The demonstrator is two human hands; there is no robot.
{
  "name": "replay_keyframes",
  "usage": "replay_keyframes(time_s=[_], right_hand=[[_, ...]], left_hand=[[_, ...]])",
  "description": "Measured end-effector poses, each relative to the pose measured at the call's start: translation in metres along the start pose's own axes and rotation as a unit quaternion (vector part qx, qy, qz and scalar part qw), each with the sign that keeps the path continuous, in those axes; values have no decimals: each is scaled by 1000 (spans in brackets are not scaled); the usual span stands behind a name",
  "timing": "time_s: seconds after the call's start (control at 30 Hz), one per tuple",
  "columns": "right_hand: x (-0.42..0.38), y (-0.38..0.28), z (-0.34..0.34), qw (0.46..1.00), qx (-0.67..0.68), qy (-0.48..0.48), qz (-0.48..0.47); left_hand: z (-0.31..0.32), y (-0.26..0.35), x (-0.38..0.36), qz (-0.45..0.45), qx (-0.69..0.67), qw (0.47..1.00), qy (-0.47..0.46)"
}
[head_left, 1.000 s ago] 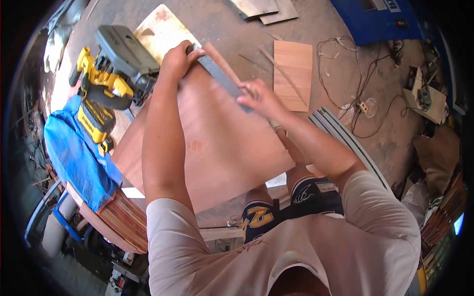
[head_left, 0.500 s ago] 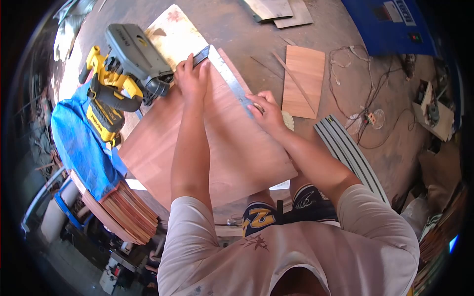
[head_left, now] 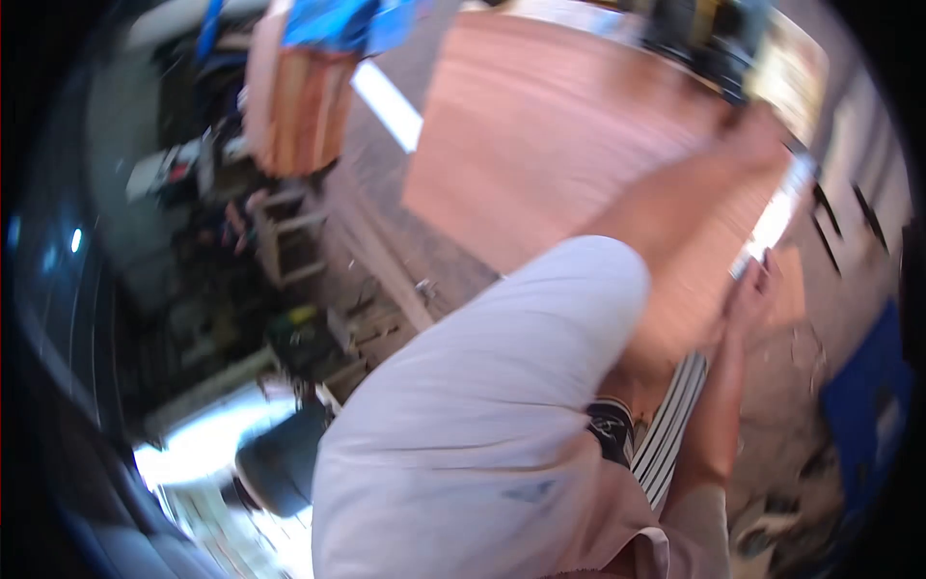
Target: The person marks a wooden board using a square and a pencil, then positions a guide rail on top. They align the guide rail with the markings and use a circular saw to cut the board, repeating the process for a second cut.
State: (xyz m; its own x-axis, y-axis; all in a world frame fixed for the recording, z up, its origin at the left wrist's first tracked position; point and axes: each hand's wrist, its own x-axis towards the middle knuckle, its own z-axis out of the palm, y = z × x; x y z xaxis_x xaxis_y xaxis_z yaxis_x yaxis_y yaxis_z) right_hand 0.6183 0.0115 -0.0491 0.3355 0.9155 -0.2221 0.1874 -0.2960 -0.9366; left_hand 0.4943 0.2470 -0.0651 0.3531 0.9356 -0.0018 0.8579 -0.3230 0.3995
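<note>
A reddish plywood sheet (head_left: 540, 145) fills the upper middle of the head view. Along its right edge lies the bright steel blade of a square (head_left: 775, 217). My left hand (head_left: 755, 138) is at the sheet's far right corner, close to the square's upper end; motion smears its fingers. At the blade's near end is my right hand (head_left: 750, 294), fingers drawn together; what they hold, if anything, is too blurred to name. A power saw (head_left: 699, 39), dark and yellow, stands just beyond the sheet, partly cut off by the frame.
A blue cover (head_left: 333, 24) lies over stacked wood strips (head_left: 307, 111) at upper left. Striped guide rail (head_left: 670, 425) lies by my right forearm. A blue machine (head_left: 873, 396) stands at the right, with loose cables nearby. A wooden frame (head_left: 287, 236) is at left.
The view has swung left and turned, so the sheet, saw and hands now appear farther right and blurred. Both hands are still beside the square.
</note>
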Motion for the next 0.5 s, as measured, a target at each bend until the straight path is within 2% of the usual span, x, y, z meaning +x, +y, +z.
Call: replay_keyframes(time_s=[0.07,0.13,0.2,0.23,0.33,0.5], right_hand=[[3,5,-2,997,-59,-9,-50],[0,0,-3,996,-72,-27,-55],[-2,-9,-4,995,-64,-12,-78],[0,-11,-4,996,-56,-18,-74],[-1,-22,-5,996,-76,-20,-48],[13,-23,-10,998,-2,-55,-9]], left_hand=[[-12,8,-9,7,-20,997,78],[-33,17,-24,0,-36,997,62],[-28,16,-26,20,-56,996,70],[-29,17,-28,23,-27,995,93],[-32,17,-31,20,-64,994,82],[-29,13,-32,24,-82,993,82]])
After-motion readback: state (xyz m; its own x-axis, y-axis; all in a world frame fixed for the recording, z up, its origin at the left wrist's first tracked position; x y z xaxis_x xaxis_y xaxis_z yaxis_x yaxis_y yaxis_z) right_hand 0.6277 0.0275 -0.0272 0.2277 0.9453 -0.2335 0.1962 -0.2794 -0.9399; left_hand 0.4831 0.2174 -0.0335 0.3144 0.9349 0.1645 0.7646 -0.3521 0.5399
